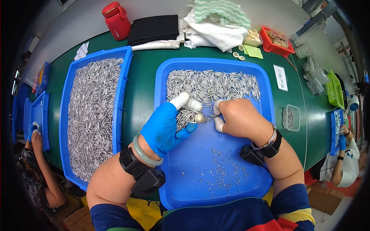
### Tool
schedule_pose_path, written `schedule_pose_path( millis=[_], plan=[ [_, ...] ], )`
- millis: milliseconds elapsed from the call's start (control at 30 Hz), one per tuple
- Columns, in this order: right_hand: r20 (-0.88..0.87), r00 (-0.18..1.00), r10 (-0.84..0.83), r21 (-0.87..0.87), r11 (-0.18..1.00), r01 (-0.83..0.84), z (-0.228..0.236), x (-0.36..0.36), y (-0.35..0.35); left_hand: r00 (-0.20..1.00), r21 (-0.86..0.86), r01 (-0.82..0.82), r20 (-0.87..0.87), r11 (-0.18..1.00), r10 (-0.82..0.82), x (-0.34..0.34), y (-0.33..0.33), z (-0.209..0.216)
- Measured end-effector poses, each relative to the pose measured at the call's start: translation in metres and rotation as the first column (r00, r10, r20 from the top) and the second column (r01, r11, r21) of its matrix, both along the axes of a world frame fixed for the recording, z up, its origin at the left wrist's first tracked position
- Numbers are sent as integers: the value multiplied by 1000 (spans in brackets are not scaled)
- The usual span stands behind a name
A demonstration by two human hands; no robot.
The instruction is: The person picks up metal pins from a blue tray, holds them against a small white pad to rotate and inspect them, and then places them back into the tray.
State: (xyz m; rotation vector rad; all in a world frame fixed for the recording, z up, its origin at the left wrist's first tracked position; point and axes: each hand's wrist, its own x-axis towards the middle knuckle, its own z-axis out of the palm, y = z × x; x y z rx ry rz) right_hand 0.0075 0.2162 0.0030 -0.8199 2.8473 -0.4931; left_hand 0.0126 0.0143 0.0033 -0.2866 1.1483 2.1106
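Observation:
My left hand (pixel 162 125), in a blue glove with white finger cots on some fingers, curls around a bunch of slim silver metal pins (pixel 186 116) over the blue tray (pixel 175 169). Just right of it is my right hand (pixel 239 117), bare except for white cots on the thumb and forefinger. Those two fingertips are closed close together beside the bunch; whatever is between them is too small to make out. A loose heap of the same pins (pixel 216 82) fills the tray's far end. Tiny shiny rings or shavings (pixel 225 169) lie scattered over its near half.
Left stands a deeper blue bin (pixel 125 86) full of pins. A small clear box (pixel 291 117) and a label card (pixel 280 77) are to the right. Along the back are a red flask (pixel 116 21), folded cloths (pixel 154 30) and a red basket (pixel 275 41). People work at both sides.

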Motion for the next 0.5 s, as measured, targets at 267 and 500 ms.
schedule_pose_path(
  millis=[267,500],
  plan=[
    [-21,999,32,65,997,-31,1,0,2,1000,-53,4,13,999,-3,0,4,2],
    [253,968,3,-276,959,69,10,-3,9,997,-86,62,60,994,-57,1,4,2]
  ],
)
